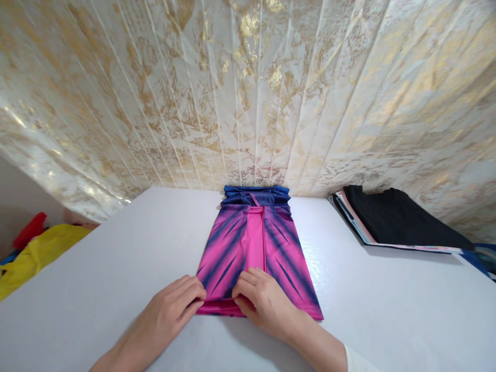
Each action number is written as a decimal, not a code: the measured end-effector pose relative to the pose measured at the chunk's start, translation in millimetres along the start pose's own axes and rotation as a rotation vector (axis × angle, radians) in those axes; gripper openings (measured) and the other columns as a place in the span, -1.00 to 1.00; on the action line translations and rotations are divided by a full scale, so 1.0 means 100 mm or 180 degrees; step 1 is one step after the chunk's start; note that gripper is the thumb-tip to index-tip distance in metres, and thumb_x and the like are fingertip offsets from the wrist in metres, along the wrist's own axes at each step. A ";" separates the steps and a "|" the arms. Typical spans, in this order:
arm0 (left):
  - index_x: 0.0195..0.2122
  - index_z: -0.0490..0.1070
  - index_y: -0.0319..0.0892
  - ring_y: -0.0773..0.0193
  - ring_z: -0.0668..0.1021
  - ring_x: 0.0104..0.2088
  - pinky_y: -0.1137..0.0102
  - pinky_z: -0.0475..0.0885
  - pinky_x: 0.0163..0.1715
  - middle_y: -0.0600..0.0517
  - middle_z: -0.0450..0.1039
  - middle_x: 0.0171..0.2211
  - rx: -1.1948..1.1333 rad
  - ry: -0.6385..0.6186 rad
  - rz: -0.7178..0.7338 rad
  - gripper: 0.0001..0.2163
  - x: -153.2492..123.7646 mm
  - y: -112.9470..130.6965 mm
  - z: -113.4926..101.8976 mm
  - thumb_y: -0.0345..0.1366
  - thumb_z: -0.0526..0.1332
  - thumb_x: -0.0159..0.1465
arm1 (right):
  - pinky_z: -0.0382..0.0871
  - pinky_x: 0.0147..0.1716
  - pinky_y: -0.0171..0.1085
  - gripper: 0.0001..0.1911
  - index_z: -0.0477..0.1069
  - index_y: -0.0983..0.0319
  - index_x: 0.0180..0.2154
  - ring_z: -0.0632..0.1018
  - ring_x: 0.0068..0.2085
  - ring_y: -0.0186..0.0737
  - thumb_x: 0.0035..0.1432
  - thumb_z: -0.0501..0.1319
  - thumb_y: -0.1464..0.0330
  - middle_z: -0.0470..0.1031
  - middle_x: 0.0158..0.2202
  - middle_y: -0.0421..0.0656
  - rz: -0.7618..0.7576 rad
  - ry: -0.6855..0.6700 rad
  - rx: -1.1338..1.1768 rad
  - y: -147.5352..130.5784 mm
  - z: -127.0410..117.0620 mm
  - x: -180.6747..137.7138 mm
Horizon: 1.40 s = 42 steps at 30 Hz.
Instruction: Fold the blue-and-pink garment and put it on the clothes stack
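A pink and dark blue patterned shirt (220,248) lies on the white table, its two sides folded inward with a bright pink strip showing down the middle. Blue fabric is bunched at its far end. At the near left corner my left hand (176,302) is closed, pinching the hem. My right hand (261,302) pinches the same hem near the middle. Between the hands the hem's upper layer is lifted a little, so the pink inside shows. The fingertips under the cloth are partly hidden.
A stack of folded clothes with a black garment (399,217) on top stands at the right of the white table (155,237). Yellow cloth (46,253) and red cloth (31,231) lie beyond the left edge. A gold-patterned curtain (248,103) hangs behind.
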<state>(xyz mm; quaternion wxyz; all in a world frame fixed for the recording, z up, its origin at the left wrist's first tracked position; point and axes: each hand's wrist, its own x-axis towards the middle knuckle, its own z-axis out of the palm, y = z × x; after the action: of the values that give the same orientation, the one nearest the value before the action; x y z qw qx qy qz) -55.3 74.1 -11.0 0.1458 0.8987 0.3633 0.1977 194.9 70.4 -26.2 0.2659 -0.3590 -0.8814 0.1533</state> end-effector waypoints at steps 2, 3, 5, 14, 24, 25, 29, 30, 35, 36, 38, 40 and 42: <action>-0.31 0.33 -0.13 0.30 0.48 -0.29 0.45 0.36 -0.25 0.05 0.42 -0.31 0.0023 0.0061 0.0027 -0.82 -0.02 -0.02 0.01 -0.36 -0.01 0.41 | 0.11 -0.35 -0.30 -0.85 0.32 0.21 -0.32 0.31 -0.35 -0.27 0.17 0.09 0.56 0.38 -0.38 -0.21 -0.0024 0.0021 0.0018 -0.01 0.00 0.00; -0.32 0.33 -0.13 0.29 0.48 -0.27 0.45 0.37 -0.24 0.05 0.42 -0.29 0.0042 0.0064 0.0060 -0.81 -0.03 -0.02 0.01 -0.37 -0.02 0.41 | 0.11 -0.36 -0.30 -0.84 0.32 0.21 -0.32 0.31 -0.35 -0.27 0.17 0.08 0.57 0.38 -0.38 -0.21 -0.0048 -0.0001 0.0017 -0.01 0.00 -0.01; -0.29 0.36 -0.12 0.29 0.49 -0.23 0.46 0.37 -0.21 0.03 0.43 -0.25 0.0102 0.0076 0.0149 -0.79 -0.07 -0.03 -0.01 -0.38 -0.03 0.41 | 0.11 -0.35 -0.30 -0.82 0.33 0.20 -0.31 0.31 -0.33 -0.27 0.15 0.09 0.59 0.37 -0.36 -0.21 -0.0104 -0.0091 0.0016 0.00 0.00 -0.02; -0.17 0.43 -0.09 0.28 0.50 -0.18 0.44 0.39 -0.14 0.02 0.43 -0.17 0.0577 0.0097 0.0194 -0.82 -0.23 -0.08 0.00 -0.37 0.04 0.39 | 0.13 -0.30 -0.26 -0.85 0.37 0.20 -0.29 0.34 -0.27 -0.22 0.03 0.23 0.47 0.38 -0.28 -0.18 -0.0145 -0.0331 -0.0078 -0.01 -0.01 -0.03; -0.28 0.42 -0.15 0.30 0.53 -0.24 0.44 0.40 -0.15 0.04 0.49 -0.25 0.0962 0.0399 0.0345 -0.75 -0.19 -0.03 0.02 -0.42 -0.05 0.38 | 0.11 -0.31 -0.27 -0.88 0.34 0.18 -0.28 0.34 -0.26 -0.25 0.08 0.21 0.45 0.37 -0.25 -0.20 -0.0133 -0.0290 -0.0251 -0.01 0.03 -0.02; -0.29 0.42 -0.14 0.28 0.53 -0.24 0.42 0.40 -0.16 0.03 0.49 -0.25 0.0996 0.0426 0.0348 -0.76 -0.18 -0.02 0.02 -0.40 -0.03 0.37 | 0.11 -0.30 -0.26 -0.88 0.34 0.18 -0.28 0.34 -0.25 -0.24 0.08 0.20 0.45 0.38 -0.25 -0.20 -0.0143 -0.0282 -0.0278 -0.02 0.03 -0.02; -0.22 0.43 -0.12 0.27 0.54 -0.21 0.42 0.42 -0.14 0.02 0.50 -0.20 0.0979 0.0351 0.0389 -0.81 -0.19 -0.04 0.01 -0.39 0.02 0.35 | 0.11 -0.31 -0.24 -0.91 0.32 0.19 -0.30 0.33 -0.26 -0.22 0.10 0.20 0.42 0.39 -0.24 -0.19 -0.0197 -0.0332 -0.0502 -0.05 0.02 -0.03; -0.18 0.42 -0.11 0.28 0.55 -0.19 0.44 0.43 -0.13 0.03 0.50 -0.17 0.0938 0.0322 0.0392 -0.81 -0.20 -0.05 0.02 -0.39 0.02 0.35 | 0.10 -0.31 -0.24 -0.92 0.31 0.19 -0.31 0.33 -0.26 -0.22 0.11 0.20 0.41 0.39 -0.24 -0.18 -0.0217 -0.0347 -0.0568 -0.05 0.02 -0.04; -0.18 0.42 -0.14 0.39 0.55 -0.19 0.56 0.40 -0.10 0.07 0.51 -0.18 0.0792 0.0287 0.0461 -0.75 -0.22 -0.07 0.03 -0.47 -0.04 0.37 | 0.09 -0.32 -0.22 -0.97 0.29 0.20 -0.32 0.33 -0.27 -0.22 0.18 0.14 0.43 0.41 -0.24 -0.18 -0.0301 -0.0311 -0.0806 -0.07 0.07 -0.04; -0.20 0.41 -0.14 0.39 0.55 -0.20 0.56 0.40 -0.10 0.07 0.51 -0.19 0.0826 0.0315 0.0477 -0.74 -0.21 -0.06 0.03 -0.48 -0.05 0.37 | 0.09 -0.32 -0.23 -0.96 0.29 0.20 -0.33 0.33 -0.28 -0.23 0.17 0.14 0.44 0.42 -0.24 -0.18 -0.0302 -0.0284 -0.0797 -0.07 0.08 -0.03; -0.23 0.41 -0.15 0.38 0.55 -0.21 0.54 0.39 -0.10 0.06 0.51 -0.21 0.0924 0.0342 0.0498 -0.74 -0.20 -0.05 0.02 -0.48 -0.06 0.38 | 0.10 -0.33 -0.24 -0.94 0.30 0.20 -0.34 0.33 -0.30 -0.24 0.15 0.14 0.48 0.42 -0.25 -0.19 -0.0263 -0.0194 -0.0685 -0.07 0.10 -0.03; -0.24 0.41 -0.16 0.37 0.54 -0.21 0.51 0.38 -0.10 0.05 0.50 -0.22 0.1021 0.0369 0.0523 -0.73 -0.19 -0.03 0.01 -0.47 -0.07 0.39 | 0.11 -0.33 -0.26 -0.91 0.31 0.20 -0.34 0.34 -0.31 -0.26 0.12 0.14 0.51 0.42 -0.26 -0.19 -0.0186 -0.0065 -0.0479 -0.07 0.12 -0.02; -0.26 0.42 -0.16 0.33 0.54 -0.20 0.48 0.38 -0.11 0.04 0.50 -0.23 0.1101 0.0394 0.0552 -0.72 -0.19 -0.02 0.01 -0.46 -0.08 0.39 | 0.13 -0.33 -0.28 -0.88 0.32 0.20 -0.34 0.35 -0.32 -0.27 0.09 0.14 0.53 0.42 -0.27 -0.19 -0.0131 0.0047 -0.0245 -0.06 0.12 -0.02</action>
<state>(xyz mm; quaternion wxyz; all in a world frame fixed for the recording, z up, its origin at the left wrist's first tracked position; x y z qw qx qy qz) -68.5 61.6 -17.1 -0.0509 0.9244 0.3213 0.1990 185.7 63.5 -34.3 0.2614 -0.3519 -0.8919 0.1111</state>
